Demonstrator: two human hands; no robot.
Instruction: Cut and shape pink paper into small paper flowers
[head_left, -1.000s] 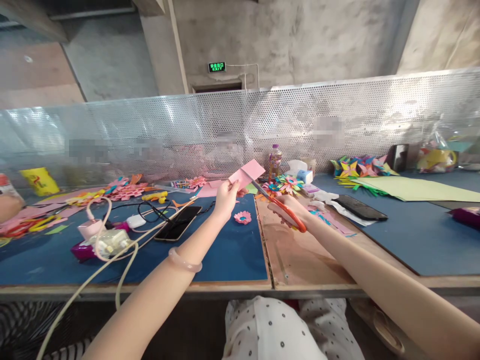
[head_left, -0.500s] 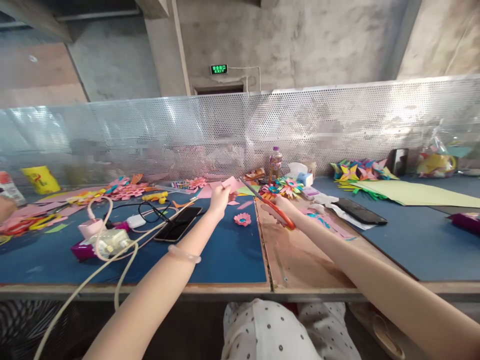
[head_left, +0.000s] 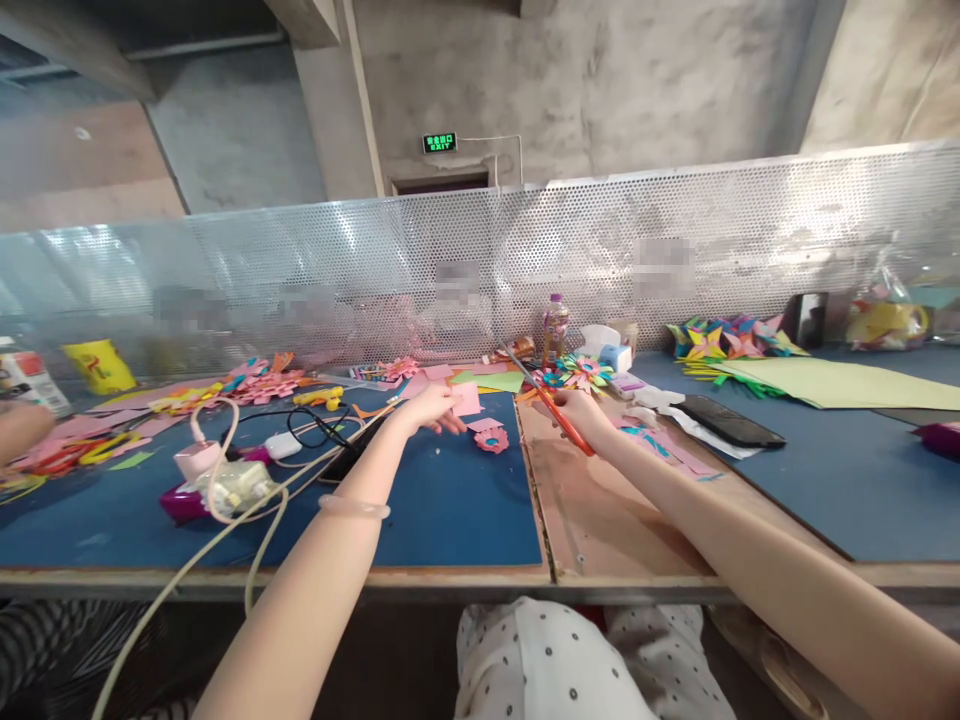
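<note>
My left hand (head_left: 433,408), a pale bangle on its wrist, is over the blue mat with a piece of pink paper (head_left: 466,398) at its thumb and forefinger. Its lower fingers are stretched out. My right hand (head_left: 581,412) grips orange-handled scissors (head_left: 564,422), their blades pointing up and to the left. Just right of my left hand lies a pink paper flower (head_left: 492,440) with a blue centre. A small pink paper strip (head_left: 484,425) is at that flower's upper edge.
Pink, green and yellow sheets (head_left: 491,381) lie behind my hands. Cables and a power adapter (head_left: 240,485) occupy the left, beside a dark phone (head_left: 349,462). Another phone (head_left: 731,421) lies right. A bottle (head_left: 555,328) stands near the perforated metal screen (head_left: 337,270). Another person's hand (head_left: 22,430) is far left.
My left hand has lowered with the pink paper, and its lower fingers have spread. A small pink strip now lies against the flower. The scissors have moved slightly away from the paper.
</note>
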